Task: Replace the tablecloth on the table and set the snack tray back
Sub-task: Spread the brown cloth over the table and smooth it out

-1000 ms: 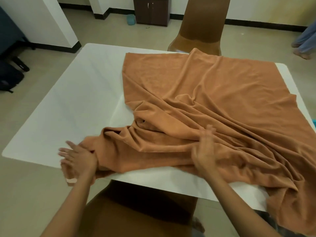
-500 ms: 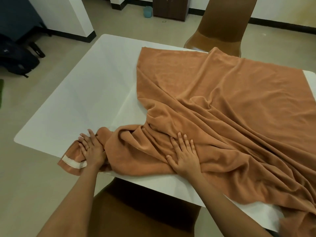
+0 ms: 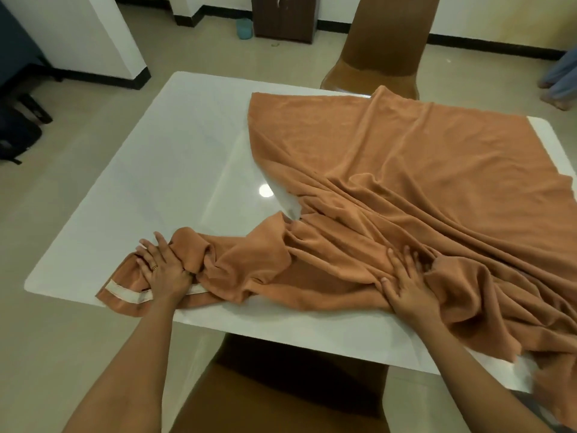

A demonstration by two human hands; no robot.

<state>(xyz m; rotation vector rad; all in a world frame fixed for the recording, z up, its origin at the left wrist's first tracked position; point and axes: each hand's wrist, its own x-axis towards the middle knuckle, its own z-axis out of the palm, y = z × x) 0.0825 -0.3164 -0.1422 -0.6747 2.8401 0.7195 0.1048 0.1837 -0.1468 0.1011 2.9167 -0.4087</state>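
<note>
An orange-brown tablecloth (image 3: pixel 406 157) lies rumpled over the right half of the white table (image 3: pixel 175 170), whose left half is bare. The cloth's near corner, with a pale hem strip (image 3: pixel 128 295), reaches left along the front edge and hangs slightly over it. My left hand (image 3: pixel 165 270) presses flat on that bunched corner, fingers spread. Further right, near the front edge, my right hand (image 3: pixel 409 282) lies flat on the folds, fingers apart. The cloth's right side spills off the front right of the table. No snack tray is in view.
A brown chair (image 3: pixel 384 42) stands at the far side and another brown chair (image 3: pixel 281 385) sits tucked under the near edge. A dark cabinet (image 3: pixel 281 14) is by the back wall, a dark bag (image 3: pixel 15 132) on the floor at left, and a person's legs (image 3: pixel 562 76) at far right.
My right hand has slid to the right across the folds. My left hand stays on the near corner, which now lies stretched along the front edge. A wedge of bare table has opened mid-cloth.
</note>
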